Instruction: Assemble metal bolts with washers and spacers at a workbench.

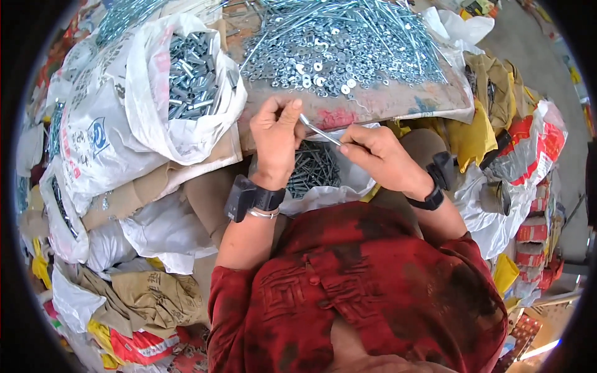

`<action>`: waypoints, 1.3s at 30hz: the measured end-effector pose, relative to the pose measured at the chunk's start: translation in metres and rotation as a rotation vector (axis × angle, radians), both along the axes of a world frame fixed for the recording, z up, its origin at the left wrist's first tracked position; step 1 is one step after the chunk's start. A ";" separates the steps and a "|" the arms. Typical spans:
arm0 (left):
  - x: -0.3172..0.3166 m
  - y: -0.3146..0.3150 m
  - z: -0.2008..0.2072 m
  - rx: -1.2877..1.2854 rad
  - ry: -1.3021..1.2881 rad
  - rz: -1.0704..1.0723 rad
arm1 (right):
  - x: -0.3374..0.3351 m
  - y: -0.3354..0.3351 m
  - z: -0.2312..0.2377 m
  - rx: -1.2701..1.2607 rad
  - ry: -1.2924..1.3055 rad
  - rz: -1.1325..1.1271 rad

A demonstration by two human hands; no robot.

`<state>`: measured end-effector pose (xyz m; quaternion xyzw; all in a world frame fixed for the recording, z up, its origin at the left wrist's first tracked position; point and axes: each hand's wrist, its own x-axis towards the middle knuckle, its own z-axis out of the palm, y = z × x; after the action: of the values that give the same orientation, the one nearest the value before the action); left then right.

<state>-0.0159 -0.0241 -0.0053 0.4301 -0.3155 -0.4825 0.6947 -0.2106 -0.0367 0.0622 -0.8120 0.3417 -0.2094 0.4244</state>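
Over my lap, my left hand (pixel 280 133) and my right hand (pixel 388 158) face each other with a thin silvery metal rod (pixel 322 132) slanting between them. Thumb and fingers of the right hand pinch its lower end. At the upper end, which looks slightly thicker, the left hand's fingers close around it and partly hide it. Below the hands a white bag (pixel 360 177) lies open in my lap, holding many dark screw-like pieces (pixel 313 169). Just beyond them, a heap of small washers and nuts (pixel 311 59) covers the cloth-topped work surface (pixel 398 102).
At the left stands a white woven sack (pixel 106 118) full of short metal tubes (pixel 189 78). Long thin rods (pixel 367 22) lie piled at the back. Yellow and red bags (pixel 525 146) and a small metal can (pixel 495 198) sit on the right. Crumpled sacks (pixel 155 298) fill the lower left.
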 end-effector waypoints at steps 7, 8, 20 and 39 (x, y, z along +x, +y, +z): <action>-0.021 0.009 0.009 0.272 0.498 -0.420 | 0.037 -0.013 -0.016 -0.743 -0.013 -0.300; -0.022 0.010 -0.001 0.202 0.561 -0.576 | 0.045 -0.020 -0.015 -0.868 -0.129 -0.290; -0.017 0.007 0.000 0.244 0.411 -0.681 | 0.043 -0.043 -0.022 -0.153 -0.448 -0.225; -0.018 0.000 0.002 0.116 0.057 -0.448 | 0.000 -0.095 -0.066 -0.695 0.355 -0.312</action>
<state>-0.0337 -0.0244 -0.0037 0.3746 -0.3551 -0.6540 0.5530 -0.2107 -0.1315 -0.0034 -0.8689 0.4372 -0.2308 0.0233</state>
